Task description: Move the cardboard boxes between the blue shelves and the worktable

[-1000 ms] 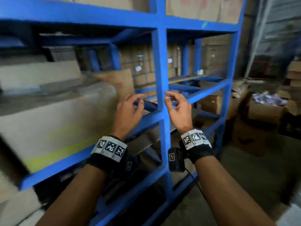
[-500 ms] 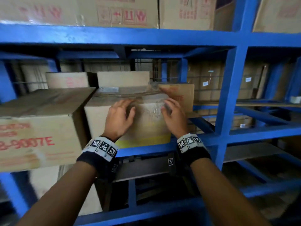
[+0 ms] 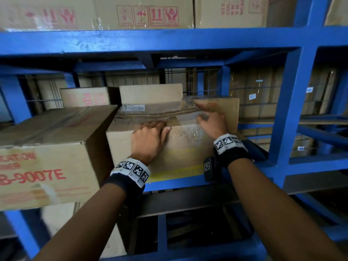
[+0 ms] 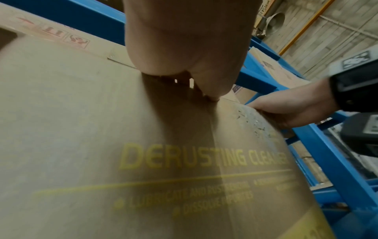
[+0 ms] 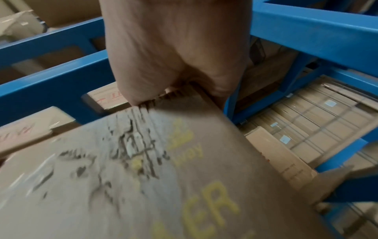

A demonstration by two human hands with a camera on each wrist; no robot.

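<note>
A cardboard box (image 3: 184,153) with yellow "DERUSTING CLEANER" print (image 4: 184,158) stands on the middle level of the blue shelves (image 3: 169,40), its front at the shelf's edge. My left hand (image 3: 150,136) grips its top front edge, fingers hooked over the taped lid and thumb on the front face; the left wrist view shows the palm (image 4: 184,48) close against the cardboard. My right hand (image 3: 211,123) holds the box's top right corner (image 5: 200,97), its fingers curled over the lid. Both hands' fingertips are hidden behind the edge.
A bigger box marked 9007E (image 3: 47,157) stands tight against the left side. Two more boxes (image 3: 150,95) sit behind, and a flat cardboard piece (image 3: 226,110) leans at the right. A blue upright (image 3: 293,110) stands to the right. Boxes (image 3: 143,12) fill the level above.
My view swung left from the shelf's end to this box. Both hands went from mid-air to the box front, then slid up onto its top edge.
</note>
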